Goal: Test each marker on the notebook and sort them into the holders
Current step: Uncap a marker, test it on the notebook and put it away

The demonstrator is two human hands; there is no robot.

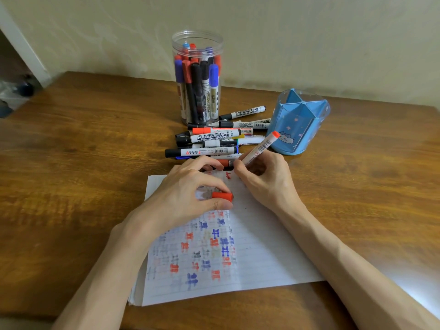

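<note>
On the grained wooden bench [83, 163], the grip of the right hand [264, 177] is clamped round a white-barrelled marker [260, 146], slanted over the 12 o'clock edge of the lined notebook [262, 246]. The left hand [185, 189] pinches a red cylindrical cap [222, 196]. A clear round jar [197, 44] and a blue plastic holder [297, 129] stand at 12 and 1 o'clock.

marker [259, 148] tip: hidden by right hand [264, 179] | notebook [266, 253] marks: blurred

Notebook [262, 234] front; marker pile [214, 141] behind; jar [197, 79] beyond; holder [300, 122] right.
</note>
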